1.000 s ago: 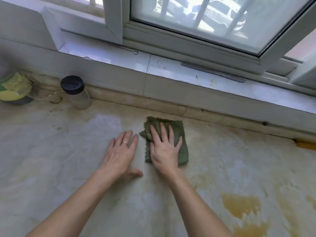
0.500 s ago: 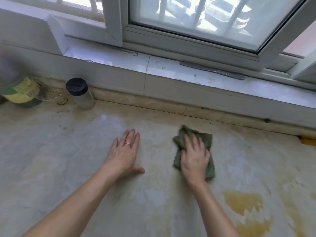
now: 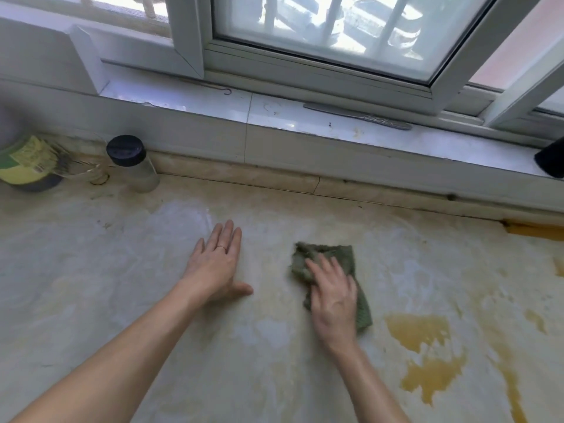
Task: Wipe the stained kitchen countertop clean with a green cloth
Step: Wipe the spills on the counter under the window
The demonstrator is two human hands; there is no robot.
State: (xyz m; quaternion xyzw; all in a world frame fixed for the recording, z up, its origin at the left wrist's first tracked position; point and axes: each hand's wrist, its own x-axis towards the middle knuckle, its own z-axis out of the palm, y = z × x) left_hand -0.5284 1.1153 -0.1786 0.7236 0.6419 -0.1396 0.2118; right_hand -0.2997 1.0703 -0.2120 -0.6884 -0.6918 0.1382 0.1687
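Note:
A folded green cloth (image 3: pixel 345 257) lies on the pale stone countertop (image 3: pixel 91 270). My right hand (image 3: pixel 334 296) presses flat on the cloth with straight fingers, a little blurred. To its left, my left hand (image 3: pixel 218 264) rests palm down on the bare countertop, fingers straight, a ring on one finger. A large yellow-brown stain (image 3: pixel 427 355) spreads on the countertop to the right of the cloth, with smaller smears further right.
A clear jar with a black lid (image 3: pixel 134 163) stands at the back left, beside a yellow-green container (image 3: pixel 27 166). A white window sill (image 3: pixel 305 117) with a flat metal piece (image 3: pixel 360 116) runs along the back. A dark object (image 3: pixel 551 160) pokes in at the right edge.
My right hand has slid the cloth to the right, away from my left hand, and slightly nearer the big stain. My left hand has stayed flat in place.

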